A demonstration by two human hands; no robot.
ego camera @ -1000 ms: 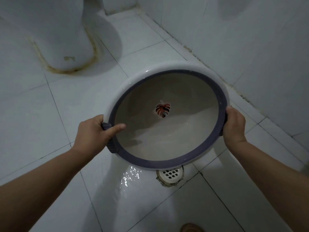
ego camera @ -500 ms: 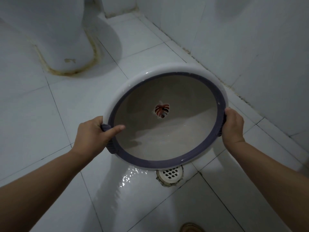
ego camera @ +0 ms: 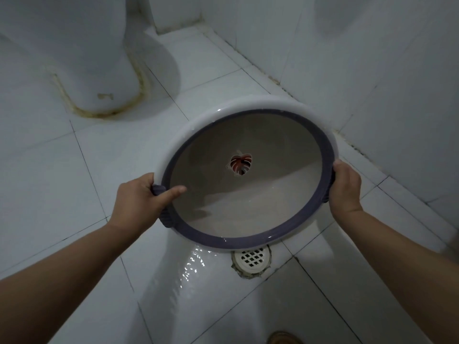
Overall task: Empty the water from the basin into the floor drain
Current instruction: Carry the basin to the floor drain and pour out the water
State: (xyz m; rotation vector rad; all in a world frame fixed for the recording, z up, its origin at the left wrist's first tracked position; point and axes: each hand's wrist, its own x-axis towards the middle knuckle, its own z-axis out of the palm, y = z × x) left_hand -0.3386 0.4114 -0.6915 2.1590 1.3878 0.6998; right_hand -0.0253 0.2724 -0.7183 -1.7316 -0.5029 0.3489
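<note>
Head view looks down on a white tiled floor (ego camera: 44, 175), and at far left stands the base of a toilet (ego camera: 82, 58), with a brownish stain line where it meets the tiles. Moving right, the left hand (ego camera: 139, 197) is clenched on the left handle of the basin (ego camera: 248, 199), its thumb lying over the dark rim and pointing inward while the other fingers wrap underneath. The basin is round, white outside with a purple-grey rim, and it is held in the air, tilted so that its near edge is the lowest part. A red leaf sticker (ego camera: 240, 163) sits in the middle of its pale inside. A thin sheet of water seems to lie along the lower inside wall, though in this dim light it is hard to tell how much remains. Right under the near edge, a wet shiny patch (ego camera: 191, 266) spreads over the tiles, and just beside it to the right is the floor drain (ego camera: 251, 259), a round white grate partly hidden by the rim. Further right, the right hand (ego camera: 345, 189) grasps the opposite handle, fingers curled around the rim from outside. Behind it the tiled wall (ego camera: 372, 70) runs along the right side, and at the bottom edge a brown shape, perhaps a sandal tip (ego camera: 283, 338), is barely visible.
</note>
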